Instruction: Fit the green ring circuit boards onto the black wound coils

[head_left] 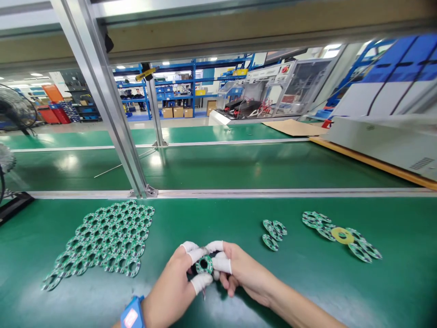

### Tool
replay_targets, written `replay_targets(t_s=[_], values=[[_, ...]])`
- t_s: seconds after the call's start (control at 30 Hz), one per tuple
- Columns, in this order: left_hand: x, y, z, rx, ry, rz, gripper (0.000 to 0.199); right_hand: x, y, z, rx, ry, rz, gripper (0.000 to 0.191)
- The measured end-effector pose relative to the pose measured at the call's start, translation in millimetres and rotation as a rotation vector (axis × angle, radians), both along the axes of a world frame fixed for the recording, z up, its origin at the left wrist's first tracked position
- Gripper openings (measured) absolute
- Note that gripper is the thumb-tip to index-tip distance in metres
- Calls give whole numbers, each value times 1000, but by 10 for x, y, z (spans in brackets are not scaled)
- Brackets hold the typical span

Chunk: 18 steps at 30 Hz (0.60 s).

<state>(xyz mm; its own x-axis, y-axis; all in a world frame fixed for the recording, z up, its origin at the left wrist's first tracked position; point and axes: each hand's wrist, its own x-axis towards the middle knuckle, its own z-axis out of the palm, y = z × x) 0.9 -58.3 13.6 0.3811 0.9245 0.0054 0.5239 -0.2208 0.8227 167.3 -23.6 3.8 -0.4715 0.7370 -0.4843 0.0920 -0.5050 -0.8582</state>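
Board (204, 272) in 2-hand grip, above counter (218, 223).
L hand (177, 275) & R hand (244, 271) grasp it w/ white-covered fingertips (202, 282); prob. best to press edge only, lightly.

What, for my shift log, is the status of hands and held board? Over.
Left hand: holding green ring board. Right hand: fingers at its edge. Board: hole facing camera. Not in the way: clustered boards left, loose boards right.

Blue wristband (133, 312), white finger cots (221, 263)
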Motion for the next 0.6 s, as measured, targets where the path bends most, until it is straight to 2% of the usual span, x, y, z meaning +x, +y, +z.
replay_targets(t_s=[0.23, 0.43, 0.6], values=[[-44, -28, -106, 51, 7, -37, 44, -44, -49, -41, 124, -75, 41, 29], [-54, -29, -61, 55, 67, -85, 42, -55, -67, -30, 126, -68, 54, 28], [-95, -12, -31, 23, 40, -90, 41, -58, -67, -9, 116, -62, 38, 30]])
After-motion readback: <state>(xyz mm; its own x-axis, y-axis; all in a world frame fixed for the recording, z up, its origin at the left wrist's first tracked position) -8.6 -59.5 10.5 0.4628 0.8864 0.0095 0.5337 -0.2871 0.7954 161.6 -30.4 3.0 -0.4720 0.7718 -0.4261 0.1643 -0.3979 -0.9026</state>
